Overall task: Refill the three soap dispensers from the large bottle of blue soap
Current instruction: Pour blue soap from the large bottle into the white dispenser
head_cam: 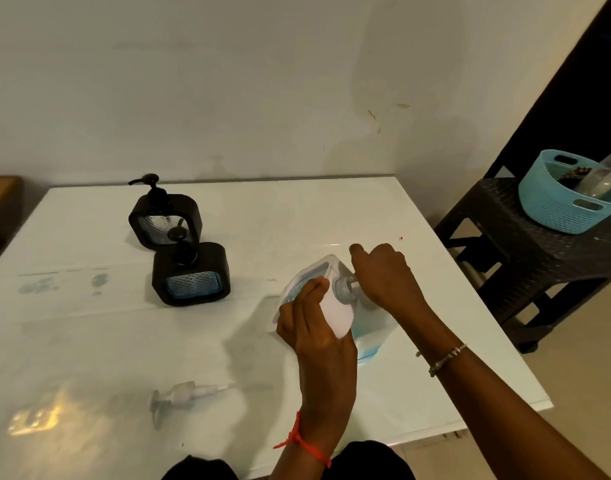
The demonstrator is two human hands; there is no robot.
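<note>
In the right centre of the frame the left hand (311, 327) holds the tilted white dispenser (335, 315), fingers curled round it. The right hand (383, 275) is curled at its clear neck (342, 289); I cannot tell what it pinches. Both hands hide most of the blue soap bottle (366, 344). Two black dispensers (191, 273) stand left of centre on the tabletop (297, 216), and a loose pump (183, 396) lies at lower left. A blue basket (564, 206) sits on a dark stool (526, 258) at the right edge.
</note>
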